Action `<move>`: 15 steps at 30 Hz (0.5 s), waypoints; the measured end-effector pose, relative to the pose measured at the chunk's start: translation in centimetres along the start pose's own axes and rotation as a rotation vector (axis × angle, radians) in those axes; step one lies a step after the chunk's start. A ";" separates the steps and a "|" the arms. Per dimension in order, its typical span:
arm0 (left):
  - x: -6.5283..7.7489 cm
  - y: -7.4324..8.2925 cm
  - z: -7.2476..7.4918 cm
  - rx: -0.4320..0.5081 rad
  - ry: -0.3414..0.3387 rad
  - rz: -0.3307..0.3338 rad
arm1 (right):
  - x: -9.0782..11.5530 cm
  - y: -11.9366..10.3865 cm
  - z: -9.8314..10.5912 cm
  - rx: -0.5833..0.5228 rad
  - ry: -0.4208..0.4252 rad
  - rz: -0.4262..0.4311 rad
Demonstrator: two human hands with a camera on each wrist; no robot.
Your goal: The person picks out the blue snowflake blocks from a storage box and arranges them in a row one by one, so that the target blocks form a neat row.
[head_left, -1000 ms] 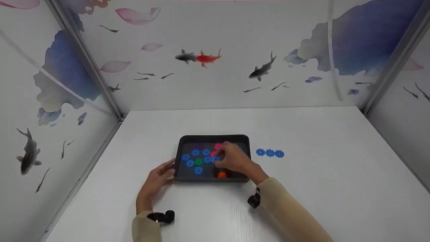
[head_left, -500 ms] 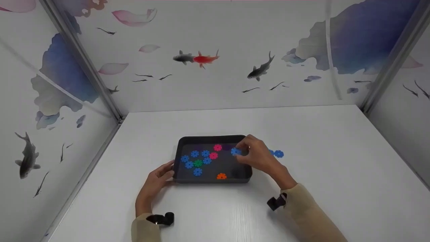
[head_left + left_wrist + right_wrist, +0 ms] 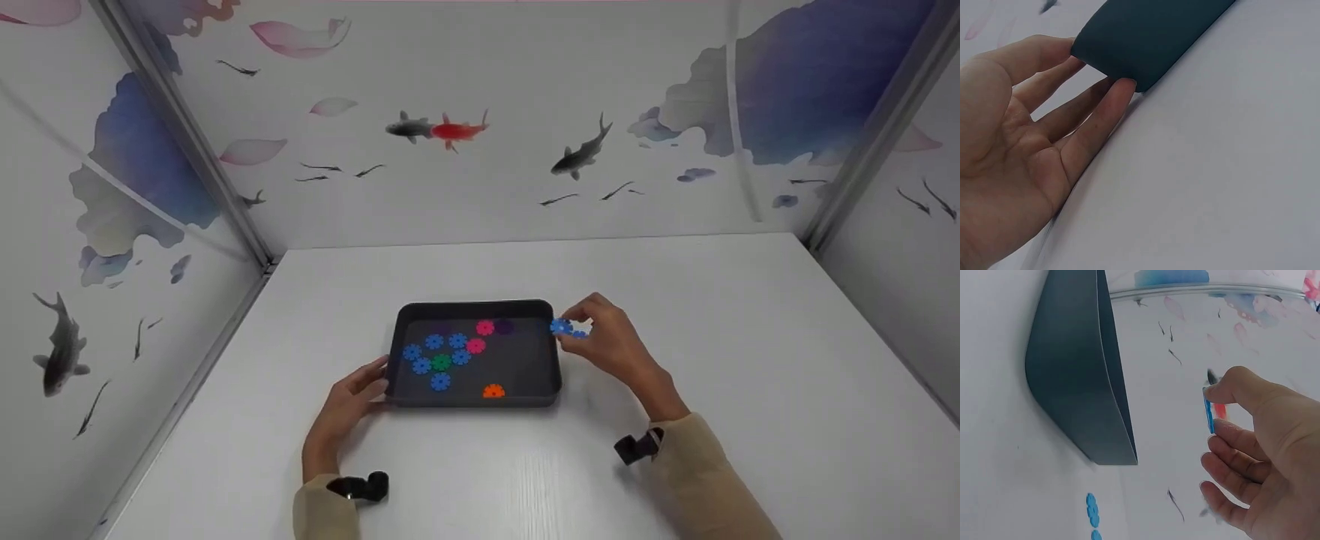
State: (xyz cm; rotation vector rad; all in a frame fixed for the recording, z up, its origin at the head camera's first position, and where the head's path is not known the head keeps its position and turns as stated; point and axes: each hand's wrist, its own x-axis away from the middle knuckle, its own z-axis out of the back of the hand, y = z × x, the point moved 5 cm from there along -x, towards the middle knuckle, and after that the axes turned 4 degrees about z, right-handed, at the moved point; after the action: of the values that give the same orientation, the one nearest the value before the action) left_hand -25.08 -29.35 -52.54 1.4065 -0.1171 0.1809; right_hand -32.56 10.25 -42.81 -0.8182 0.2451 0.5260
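My right hand pinches a blue notched plastic disc between thumb and fingertip, above the right rim of a dark rectangular tray. The right wrist view shows this held disc edge-on, apart from the tray wall. Inside the tray lie several blue discs, a green disc, pink discs, an orange disc and dark purple ones. At the tray's left side, my left hand touches the wall with extended fingers; its fingertips meet the tray corner.
Right of the tray, blue discs lie in a row on the white table, mostly hidden behind my right hand in the head view. Printed wall panels enclose the table at the back and sides.
My right hand has lifted a blue disc from the middle of the tray and carried it rightward to the right rim. The left hand stays at the tray's left side.
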 end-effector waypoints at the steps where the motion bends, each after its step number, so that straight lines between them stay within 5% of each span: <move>1: 0.0 0.0 0.0 0.000 0.002 -0.001 | 0.0 0.3 0.3 0.005 0.001 -0.010; 15: 0.0 0.0 -0.1 0.022 -0.010 0.001 | 0.3 5.0 3.2 0.043 -0.024 -0.202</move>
State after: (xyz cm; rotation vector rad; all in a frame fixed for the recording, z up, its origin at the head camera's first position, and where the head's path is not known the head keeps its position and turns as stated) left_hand -25.06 -29.28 -52.59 1.4295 -0.1240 0.1768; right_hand -34.99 15.55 -43.94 -0.7845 0.1487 0.3393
